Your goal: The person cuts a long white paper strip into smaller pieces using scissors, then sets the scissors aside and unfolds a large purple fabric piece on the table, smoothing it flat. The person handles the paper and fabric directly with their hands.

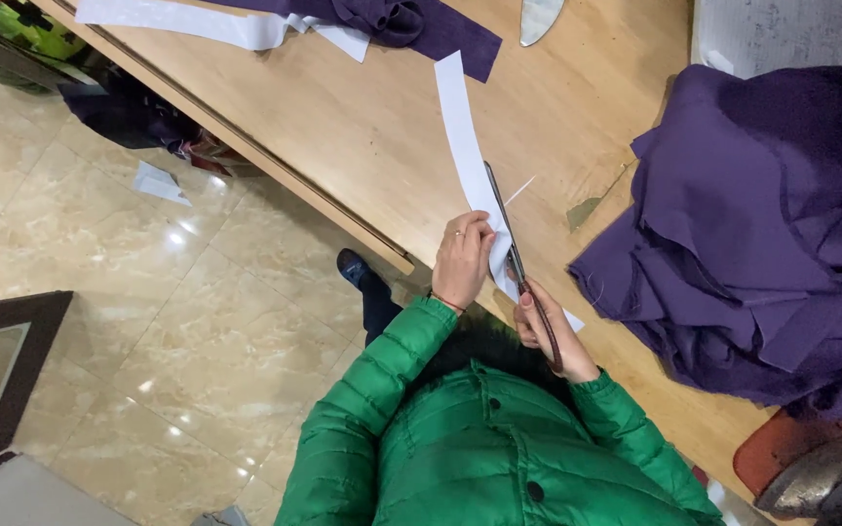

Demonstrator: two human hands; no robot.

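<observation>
The left hand (462,261) is gripping the near end of a long white paper strip (466,146), its fingers (479,230) clenched on the strip's edge. The strip is lying on the wooden bench (363,127) and running away toward the far side, where it meets a dark purple fabric piece (440,29). The right hand (553,336) is grasping a pair of long dark scissors (511,244), fingers closed around the handles; the blades are lying along the strip's right edge, just beside the left hand. A large heap of purple cloth (762,234) is sitting on the bench to the right, apart from both hands. The person is wearing a green padded jacket (479,438).
</observation>
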